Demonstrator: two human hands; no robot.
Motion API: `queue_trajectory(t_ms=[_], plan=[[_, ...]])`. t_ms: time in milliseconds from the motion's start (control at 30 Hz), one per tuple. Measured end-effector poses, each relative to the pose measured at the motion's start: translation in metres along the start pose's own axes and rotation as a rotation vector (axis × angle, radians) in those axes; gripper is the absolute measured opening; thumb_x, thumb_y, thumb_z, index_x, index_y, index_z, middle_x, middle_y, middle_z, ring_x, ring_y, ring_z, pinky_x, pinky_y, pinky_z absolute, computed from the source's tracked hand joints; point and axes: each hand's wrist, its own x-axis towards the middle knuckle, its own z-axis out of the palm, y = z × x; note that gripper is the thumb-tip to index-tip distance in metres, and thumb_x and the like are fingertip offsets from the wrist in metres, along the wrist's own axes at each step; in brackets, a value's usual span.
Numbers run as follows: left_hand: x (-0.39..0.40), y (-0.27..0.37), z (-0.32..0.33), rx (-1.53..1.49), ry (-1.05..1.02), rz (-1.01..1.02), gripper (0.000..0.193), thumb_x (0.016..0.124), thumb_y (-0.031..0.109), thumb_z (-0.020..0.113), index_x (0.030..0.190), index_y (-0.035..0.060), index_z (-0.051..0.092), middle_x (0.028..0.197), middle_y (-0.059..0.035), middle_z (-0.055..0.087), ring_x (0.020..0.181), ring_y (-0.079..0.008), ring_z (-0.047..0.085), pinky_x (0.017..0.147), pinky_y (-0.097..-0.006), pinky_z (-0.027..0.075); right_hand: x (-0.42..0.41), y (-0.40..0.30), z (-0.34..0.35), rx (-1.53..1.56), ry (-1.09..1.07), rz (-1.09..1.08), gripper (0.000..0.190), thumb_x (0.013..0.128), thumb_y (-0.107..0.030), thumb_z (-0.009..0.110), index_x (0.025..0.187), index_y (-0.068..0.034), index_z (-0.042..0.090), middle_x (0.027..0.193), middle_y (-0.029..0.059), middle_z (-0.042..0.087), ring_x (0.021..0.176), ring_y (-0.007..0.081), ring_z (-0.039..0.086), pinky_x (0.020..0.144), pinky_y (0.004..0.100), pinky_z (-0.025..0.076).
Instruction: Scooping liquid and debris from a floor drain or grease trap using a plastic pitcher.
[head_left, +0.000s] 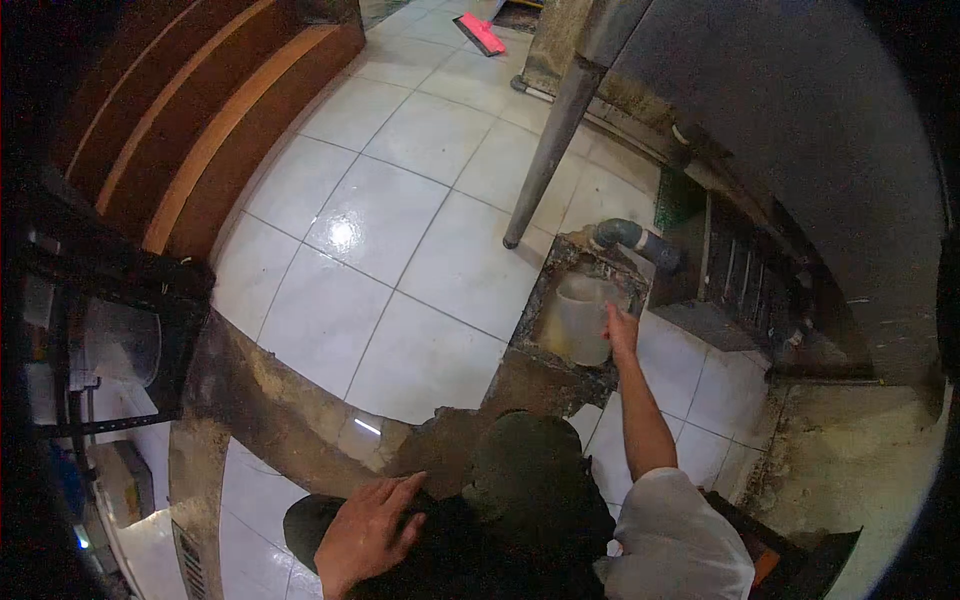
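Observation:
My right hand (621, 330) grips the handle of a translucent plastic jug (581, 322). The jug stands or hangs within a rough square pit (534, 315) broken into the tiled floor; how deep it reaches and what is inside it cannot be made out. My left hand (371, 529) holds nothing and lies across my dark-clothed leg, thumb apart from the fingers. A dark elbow pipe (619, 232) comes in at the pit's far corner.
A grey pole (544, 154) meets the white tiles (420, 195) beyond the pit. Brown wooden steps (247, 112) rise at left. A pink squeegee (480, 34) lies at the far end. Bare concrete (300, 397) runs nearer me, and a dark rack (739, 277) stands right.

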Motion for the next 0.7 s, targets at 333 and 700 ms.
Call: queue_trajectory(t_ms=[333, 700], plan=[[0.004, 0.015, 0.002, 0.006, 0.028, -0.048, 0.049, 0.086, 0.015, 0.062, 0.132, 0.0089, 0.047, 0.116, -0.0187, 0.058, 0.107, -0.0382, 0.056, 0.091, -0.0451, 0.045, 0.11, 0.088, 0.063, -0.602, -0.007, -0.164, 0.047, 0.091, -0.035, 0.042, 0.063, 0.003, 0.048, 0.056, 0.0166, 0.047, 0.053, 0.0279, 0.048, 0.06, 0.049, 0.038], [0.019, 0.018, 0.002, 0.064, -0.065, -0.19, 0.048, 0.086, 0.014, 0.062, 0.132, 0.0104, 0.048, 0.112, -0.0182, 0.059, 0.106, -0.0375, 0.055, 0.09, -0.0455, 0.045, 0.104, 0.087, 0.058, -0.915, 0.115, -0.122, 0.042, 0.095, -0.03, 0.043, 0.083, 0.006, 0.062, 0.077, 0.0226, 0.06, 0.065, 0.0312, 0.06, 0.064, 0.0488, 0.05]])
